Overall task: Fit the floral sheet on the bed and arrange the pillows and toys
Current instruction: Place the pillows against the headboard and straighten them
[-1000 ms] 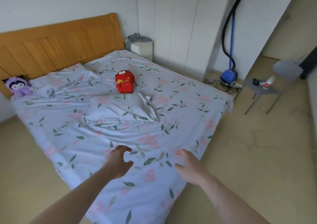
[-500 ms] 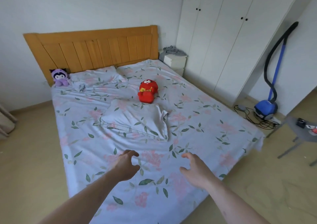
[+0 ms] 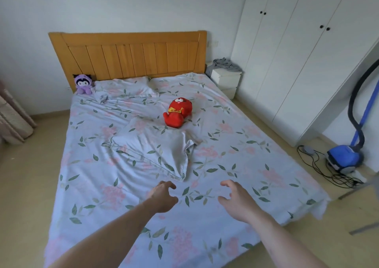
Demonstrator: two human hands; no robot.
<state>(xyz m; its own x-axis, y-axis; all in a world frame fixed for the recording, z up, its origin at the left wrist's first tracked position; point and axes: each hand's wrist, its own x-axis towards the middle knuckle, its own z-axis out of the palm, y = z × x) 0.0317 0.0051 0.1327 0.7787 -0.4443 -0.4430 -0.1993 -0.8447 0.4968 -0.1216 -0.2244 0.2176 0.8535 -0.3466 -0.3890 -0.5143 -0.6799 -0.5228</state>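
Floral sheet (image 3: 235, 156) is spread over the whole bed, reaching the headboard (image 3: 131, 54) and hanging past the foot edge and the corners; looks laid out, but I can't tell if the edges are tucked. Landmark = loose pillow (image 3: 151, 150), lying askew mid-bed in a matching floral case, wrinkled, with its open end toward the wardrobe side. Red plush toy (image 3: 178, 111) is just beyond the loose pillow, headboard-ward and almost touching its far edge. Second pillow (image 3: 125, 88) is far beyond it, flat against the headboard; purple plush toy (image 3: 83, 83) sits at that second pillow's outer corner, upright against the headboard. Left hand (image 3: 163, 196) and right hand (image 3: 235, 200) both hover on the foot side of the loose pillow, fingers spread and loosely curled, holding nothing, not touching the sheet as far as I can see; left is nearest the pillow's near corner. Judgement: sheet step mostly done, arranging step in hand, reach is aimed at the loose pillow. Next move: grip its near edge with both hands, lift, carry it to the headboard beside the second pillow, square it up. Red toy needs relocating after. White nightstand (image 3: 225, 80) and blue vacuum (image 3: 346, 159) are off to the side, irrelevant.
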